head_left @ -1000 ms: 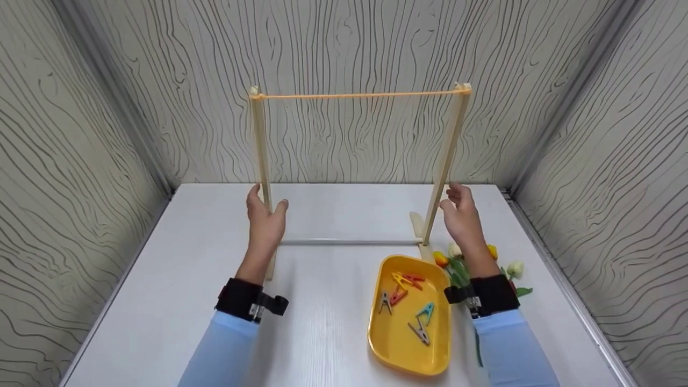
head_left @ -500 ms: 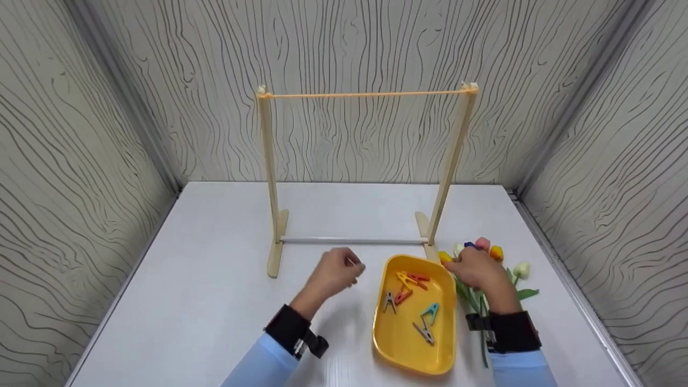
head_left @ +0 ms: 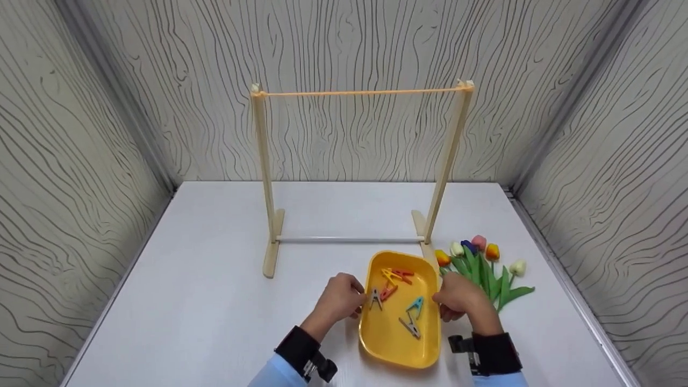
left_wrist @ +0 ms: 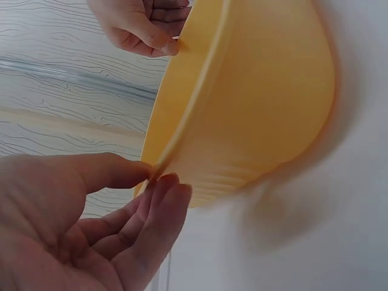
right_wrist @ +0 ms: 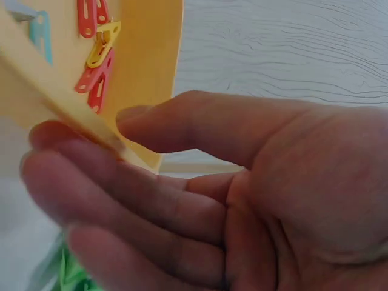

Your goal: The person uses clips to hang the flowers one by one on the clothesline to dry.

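A yellow plastic tray [head_left: 384, 338] sits between my two hands in the head view, its long sides running away from me. At its left rim, my left hand [head_left: 339, 296] pinches the edge between thumb and fingertips, as the left wrist view shows. Across from it my right hand [head_left: 463, 298] holds the right rim, thumb [right_wrist: 182, 121] on the inner side and fingers outside. Inside the tray lie several plastic clothespins: a yellow one [head_left: 391, 276], red ones [head_left: 388, 293], a teal one [head_left: 415, 305] and grey ones [head_left: 410, 328].
Behind the tray stands a wooden frame [head_left: 264, 172] with an orange cord [head_left: 355, 93] strung between its posts and a white rod [head_left: 344, 239] low down. Artificial tulips [head_left: 484, 274] lie right of the tray. A wood-patterned wall [head_left: 344, 145] closes off the white table's back.
Both hands have come down from the frame's posts to the tray's sides and taken hold of its rim. The tray has shifted slightly left. More of the tulips shows now.
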The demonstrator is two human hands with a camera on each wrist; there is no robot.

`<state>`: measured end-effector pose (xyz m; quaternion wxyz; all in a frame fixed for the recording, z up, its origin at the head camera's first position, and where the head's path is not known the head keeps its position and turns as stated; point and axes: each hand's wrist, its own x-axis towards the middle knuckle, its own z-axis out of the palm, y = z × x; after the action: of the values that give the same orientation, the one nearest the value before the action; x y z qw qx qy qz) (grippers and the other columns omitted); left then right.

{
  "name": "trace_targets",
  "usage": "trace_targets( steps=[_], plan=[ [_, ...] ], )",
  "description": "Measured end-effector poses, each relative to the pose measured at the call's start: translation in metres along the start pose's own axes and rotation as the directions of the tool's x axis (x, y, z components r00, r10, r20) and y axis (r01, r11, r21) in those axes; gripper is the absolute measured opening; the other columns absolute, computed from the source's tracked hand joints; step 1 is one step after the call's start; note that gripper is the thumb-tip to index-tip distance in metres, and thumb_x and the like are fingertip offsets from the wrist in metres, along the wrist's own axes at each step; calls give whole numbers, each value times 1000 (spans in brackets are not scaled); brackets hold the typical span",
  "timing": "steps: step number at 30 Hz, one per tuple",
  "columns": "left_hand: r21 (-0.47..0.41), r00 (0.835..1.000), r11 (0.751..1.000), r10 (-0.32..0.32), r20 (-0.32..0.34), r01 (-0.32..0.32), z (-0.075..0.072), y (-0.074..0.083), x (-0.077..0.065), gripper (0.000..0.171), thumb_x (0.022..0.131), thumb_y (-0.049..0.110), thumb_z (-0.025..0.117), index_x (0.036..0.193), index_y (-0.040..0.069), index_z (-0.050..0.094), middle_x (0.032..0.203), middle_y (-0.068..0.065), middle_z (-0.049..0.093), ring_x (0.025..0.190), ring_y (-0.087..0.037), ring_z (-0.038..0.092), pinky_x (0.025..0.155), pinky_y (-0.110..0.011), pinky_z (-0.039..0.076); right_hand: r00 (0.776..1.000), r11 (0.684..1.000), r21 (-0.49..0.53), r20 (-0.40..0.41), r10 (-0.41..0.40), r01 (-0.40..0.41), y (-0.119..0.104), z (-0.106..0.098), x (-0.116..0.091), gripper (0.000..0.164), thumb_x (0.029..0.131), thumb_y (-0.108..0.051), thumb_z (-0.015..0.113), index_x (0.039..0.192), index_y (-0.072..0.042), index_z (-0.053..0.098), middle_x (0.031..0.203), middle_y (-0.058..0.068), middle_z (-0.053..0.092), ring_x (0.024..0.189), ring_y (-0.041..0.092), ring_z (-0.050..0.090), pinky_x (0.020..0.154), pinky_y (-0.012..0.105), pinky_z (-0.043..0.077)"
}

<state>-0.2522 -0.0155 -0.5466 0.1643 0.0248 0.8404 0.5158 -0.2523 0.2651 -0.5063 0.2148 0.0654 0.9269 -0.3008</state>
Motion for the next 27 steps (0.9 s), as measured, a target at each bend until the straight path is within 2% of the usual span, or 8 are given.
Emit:
trace_targets(
  steps=[4, 8, 13, 17, 22, 27],
  plan=[
    [2, 998, 1000, -18, -58, 18, -16, -9, -2, 12, 97, 7, 76, 103, -3, 72, 87, -12, 72, 68, -18, 74, 61, -30, 66, 997, 997, 38, -41, -68, 70, -16, 14, 6, 13, 99, -5, 66, 87, -1, 63, 70, 11, 72, 59, 18, 70, 58, 31, 62],
    [-1, 990, 998, -59, -124, 59, -37, -19, -4, 13, 97, 7, 74, 104, -4, 71, 91, -14, 73, 70, -18, 74, 63, -30, 66, 991, 991, 56, -69, -115, 118, -37, 32, 14, 10, 101, -9, 67, 101, 0, 63, 76, 12, 73, 64, 21, 70, 62, 32, 61],
    [-13, 973, 990, -139, -185, 139, -68, -30, -9, 16, 99, 8, 72, 108, -5, 70, 100, -17, 75, 75, -21, 75, 66, -31, 67, 989, 985, 94, -51, -139, 144, -64, 54, 28, 24, 103, -12, 68, 122, 2, 63, 83, 11, 73, 69, 18, 72, 67, 32, 64],
    [-14, 953, 979, -199, -228, 201, -87, -38, -14, 15, 101, 8, 71, 109, -4, 69, 102, -18, 74, 78, -22, 74, 67, -31, 67, 983, 976, 118, -31, -179, 182, -83, 69, 36, 33, 101, -12, 68, 130, 3, 63, 86, 10, 73, 70, 17, 72, 68, 31, 64],
    [-14, 943, 977, -211, -256, 214, -103, -44, -18, 15, 102, 8, 69, 109, -5, 69, 101, -18, 73, 79, -23, 74, 67, -31, 66, 972, 963, 131, -40, -231, 234, -94, 81, 42, 36, 100, -11, 69, 132, 4, 62, 86, 10, 72, 71, 17, 72, 67, 30, 64],
    [-12, 941, 978, -204, -270, 209, -109, -46, -18, 18, 101, 9, 68, 111, -6, 69, 102, -20, 73, 79, -23, 74, 67, -31, 66, 961, 952, 135, -60, -269, 275, -96, 86, 45, 37, 101, -12, 69, 132, 6, 62, 85, 9, 72, 69, 16, 71, 64, 27, 60]
  ],
)
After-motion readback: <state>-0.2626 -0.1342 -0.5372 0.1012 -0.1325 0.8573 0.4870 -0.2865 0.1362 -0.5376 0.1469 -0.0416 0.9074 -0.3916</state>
